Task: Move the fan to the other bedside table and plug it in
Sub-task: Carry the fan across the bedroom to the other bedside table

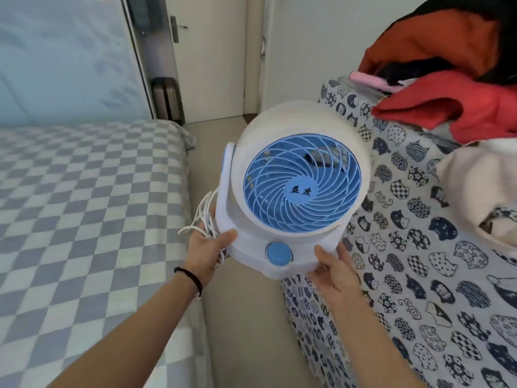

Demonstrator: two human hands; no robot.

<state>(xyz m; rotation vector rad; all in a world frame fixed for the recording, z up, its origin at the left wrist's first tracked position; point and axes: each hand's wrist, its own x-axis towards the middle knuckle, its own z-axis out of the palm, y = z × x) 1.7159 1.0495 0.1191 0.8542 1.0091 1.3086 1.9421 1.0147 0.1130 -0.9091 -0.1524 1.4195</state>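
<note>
I hold a small white fan point(296, 127) with a blue spiral grille and a blue knob point(278, 254) on its base, in the air over the floor between two beds. My left hand point(205, 252) grips the left side of the base and also holds the bunched white cord point(202, 217). My right hand point(334, 271) grips the right front of the base. The plug is hidden in the bundle. No bedside table is in view.
A bed with a blue-and-white checked cover point(84, 208) lies on the left. On the right is a bed with a cat-pattern sheet point(414, 275), piled with red and orange clothes point(447, 107). A beige floor aisle point(243, 331) leads to white doors point(212, 57); a suitcase point(167, 99) stands beside them.
</note>
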